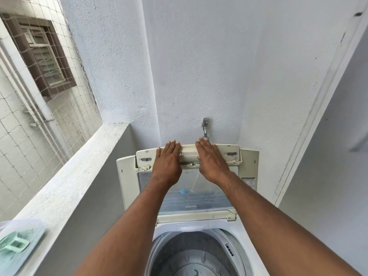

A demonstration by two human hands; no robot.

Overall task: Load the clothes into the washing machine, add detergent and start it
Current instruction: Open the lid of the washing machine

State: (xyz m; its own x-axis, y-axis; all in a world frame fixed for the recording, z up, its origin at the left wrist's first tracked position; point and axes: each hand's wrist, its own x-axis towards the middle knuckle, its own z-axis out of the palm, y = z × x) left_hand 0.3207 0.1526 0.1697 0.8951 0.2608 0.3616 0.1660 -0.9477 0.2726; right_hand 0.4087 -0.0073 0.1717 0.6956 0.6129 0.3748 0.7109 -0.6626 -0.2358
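A top-loading washing machine stands below me with its folding lid (pixel 185 196) raised upright against the back. The steel drum (pixel 191 253) lies open beneath and I see no clothes in it. My left hand (pixel 168 160) lies flat on the upper lid panel, fingers straight and reaching its top edge. My right hand (pixel 211 159) rests flat beside it on the same panel, fingers straight. A clear detergent box (pixel 20 248) with a mint green scoop on its lid sits on the ledge at the lower left.
A metal tap (pixel 205 127) sticks out of the wall just behind the lid. A concrete ledge (pixel 65 186) runs along the left with safety netting (pixel 29 96) over the opening. A white wall closes in on the right.
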